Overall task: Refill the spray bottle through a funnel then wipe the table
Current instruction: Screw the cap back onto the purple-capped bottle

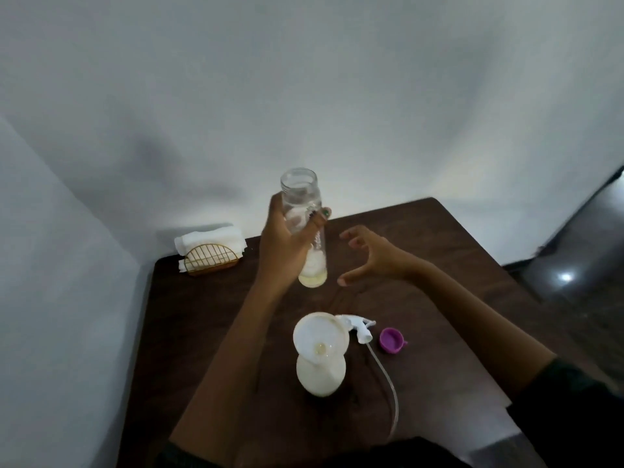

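Above the table (439, 265), the left hand (282, 244) grips a clear bottle (305, 228) upright around its middle, while the right hand (368, 255), fingers spread and empty, hovers just beside it.

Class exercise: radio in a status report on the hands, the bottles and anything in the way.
Left hand grips clear bottle, uncapped, nearly empty. Right hand open beside it. Funnel sits in spray bottle. Sprayer head and purple cap lie alongside; nothing blocking.

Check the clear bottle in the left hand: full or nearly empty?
Nearly empty. The clear bottle, uncapped and gripped by the left hand, shows only a shallow yellowish layer at its bottom.
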`<action>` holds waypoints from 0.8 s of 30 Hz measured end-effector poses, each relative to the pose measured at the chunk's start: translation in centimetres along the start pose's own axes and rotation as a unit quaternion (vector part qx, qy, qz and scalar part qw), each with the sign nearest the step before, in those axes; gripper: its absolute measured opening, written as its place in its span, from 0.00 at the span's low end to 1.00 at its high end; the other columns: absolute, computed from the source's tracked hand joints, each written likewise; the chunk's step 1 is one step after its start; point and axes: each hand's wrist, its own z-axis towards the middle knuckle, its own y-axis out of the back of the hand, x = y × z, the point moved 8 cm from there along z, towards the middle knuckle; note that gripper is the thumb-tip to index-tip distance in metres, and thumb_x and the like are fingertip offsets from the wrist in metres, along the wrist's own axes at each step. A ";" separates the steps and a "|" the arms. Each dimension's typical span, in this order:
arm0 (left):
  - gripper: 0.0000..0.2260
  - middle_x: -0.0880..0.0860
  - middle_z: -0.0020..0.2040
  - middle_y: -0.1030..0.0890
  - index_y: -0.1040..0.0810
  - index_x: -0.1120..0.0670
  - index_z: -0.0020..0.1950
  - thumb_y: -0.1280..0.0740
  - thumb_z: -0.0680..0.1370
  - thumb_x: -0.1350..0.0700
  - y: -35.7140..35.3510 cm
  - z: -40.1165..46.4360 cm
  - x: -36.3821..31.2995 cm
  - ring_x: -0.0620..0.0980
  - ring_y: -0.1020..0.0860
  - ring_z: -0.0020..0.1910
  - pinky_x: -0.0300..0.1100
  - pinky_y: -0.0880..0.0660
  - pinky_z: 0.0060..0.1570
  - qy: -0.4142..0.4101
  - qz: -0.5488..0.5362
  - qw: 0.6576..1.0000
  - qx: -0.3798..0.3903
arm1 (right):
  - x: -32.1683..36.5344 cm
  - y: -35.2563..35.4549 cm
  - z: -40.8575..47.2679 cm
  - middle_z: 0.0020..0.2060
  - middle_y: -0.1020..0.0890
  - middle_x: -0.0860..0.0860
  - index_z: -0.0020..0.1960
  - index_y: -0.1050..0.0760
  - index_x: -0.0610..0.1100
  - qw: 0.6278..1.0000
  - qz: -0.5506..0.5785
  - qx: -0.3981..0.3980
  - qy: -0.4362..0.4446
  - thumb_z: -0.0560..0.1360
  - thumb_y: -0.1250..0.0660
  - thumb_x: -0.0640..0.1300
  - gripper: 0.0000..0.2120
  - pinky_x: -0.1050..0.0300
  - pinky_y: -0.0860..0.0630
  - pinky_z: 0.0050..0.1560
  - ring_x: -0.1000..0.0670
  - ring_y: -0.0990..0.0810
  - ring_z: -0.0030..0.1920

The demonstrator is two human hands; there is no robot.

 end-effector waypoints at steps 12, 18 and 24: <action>0.20 0.45 0.52 0.20 0.28 0.52 0.59 0.28 0.71 0.49 0.7 0.4 0.4 0.43 0.20 0.52 0.50 0.23 0.57 -0.001 -0.008 1.000 -0.019 | -17.2 -10.3 -5.2 0.65 0.33 0.43 0.71 0.39 0.49 0.943 -0.232 0.116 -0.207 0.64 0.24 0.46 0.40 0.46 0.29 0.61 0.38 0.31 0.64; 0.20 0.48 0.53 0.20 0.29 0.52 0.60 0.28 0.72 0.49 1.1 0.3 0.7 0.44 0.20 0.52 0.50 0.22 0.56 0.005 0.003 1.000 -0.019 | -17.4 -9.3 -4.7 0.58 0.25 0.43 0.62 0.32 0.44 0.952 -0.233 0.040 -0.195 0.67 0.28 0.45 0.26 0.48 0.25 0.53 0.42 0.25 0.57; 0.22 0.50 0.55 0.19 0.29 0.53 0.61 0.28 0.71 0.48 2.2 1.1 0.3 0.46 0.20 0.51 0.50 0.23 0.56 0.006 0.023 0.999 -0.032 | -8.8 -0.8 -0.1 0.45 0.19 0.48 0.46 0.27 0.50 0.981 -0.076 -0.138 -0.117 0.69 0.30 0.54 0.11 0.50 0.23 0.45 0.47 0.21 0.44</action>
